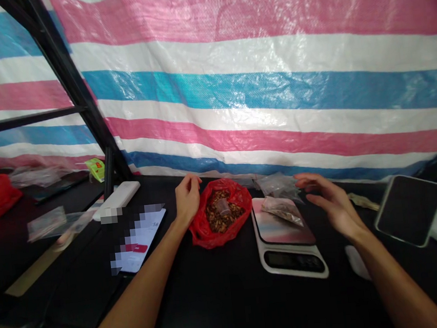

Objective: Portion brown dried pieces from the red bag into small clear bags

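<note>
Left hand [187,198]: fingers curled on red bag [220,214] rim, holding it open. Right hand [328,202]: spread, empty, beside filled pouch [283,210] resting on scale [287,234].

glossy red plastic bag [227,200], woven tarp [256,78]

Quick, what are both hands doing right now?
Left hand: loosely curled, touching the red bag.
Right hand: open, holding nothing, beside the scale.
</note>
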Motion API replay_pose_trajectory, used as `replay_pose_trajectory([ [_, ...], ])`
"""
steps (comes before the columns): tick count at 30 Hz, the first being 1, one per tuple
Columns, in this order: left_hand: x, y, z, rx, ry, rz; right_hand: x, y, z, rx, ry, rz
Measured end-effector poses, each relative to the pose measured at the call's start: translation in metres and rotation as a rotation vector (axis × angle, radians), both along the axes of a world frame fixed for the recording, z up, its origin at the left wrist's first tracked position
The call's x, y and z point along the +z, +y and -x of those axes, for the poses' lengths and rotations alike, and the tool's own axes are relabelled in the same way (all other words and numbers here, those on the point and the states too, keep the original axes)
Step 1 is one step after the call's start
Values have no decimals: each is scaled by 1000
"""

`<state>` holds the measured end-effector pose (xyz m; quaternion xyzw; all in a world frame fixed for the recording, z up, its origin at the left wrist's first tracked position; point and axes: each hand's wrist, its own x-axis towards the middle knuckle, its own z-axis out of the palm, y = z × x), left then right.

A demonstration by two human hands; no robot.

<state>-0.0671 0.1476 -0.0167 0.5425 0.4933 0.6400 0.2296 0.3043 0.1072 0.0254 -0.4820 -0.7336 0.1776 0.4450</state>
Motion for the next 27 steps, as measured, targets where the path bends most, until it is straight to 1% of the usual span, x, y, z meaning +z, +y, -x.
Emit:
replay_pose_trajectory([
  [3, 0, 1, 2, 16, 0, -3, 3, -6, 6, -26, -146, -9],
  [5, 1, 1, 3, 21, 6, -11, 5, -10, 10, -17, -201, -5],
  [7, 2, 0, 3, 22, 17, -20, 6, -11, 11, 36, -184, 29],
  [10, 1, -1, 2, 32, 20, -26, 5, -11, 10, 174, -47, 118],
  [12, -1, 0, 1, 56, 1, -22, 3, -10, 11, 236, 17, 172],
  [14, -2, 1, 2, 78, -18, -19, 2, -12, 15, 240, -2, 228],
  [17, -2, 3, 5, 94, -29, -25, 0, -14, 24, 190, -104, 318],
  [19, -2, 3, 7, 104, -29, -33, -2, -14, 27, 162, -154, 307],
  [23, 1, 4, 9, 131, -47, -45, -10, -11, 28, 153, -256, 175],
  [27, 12, -4, 6, 114, -20, -76, -17, -8, 31, 116, -371, 108],
])
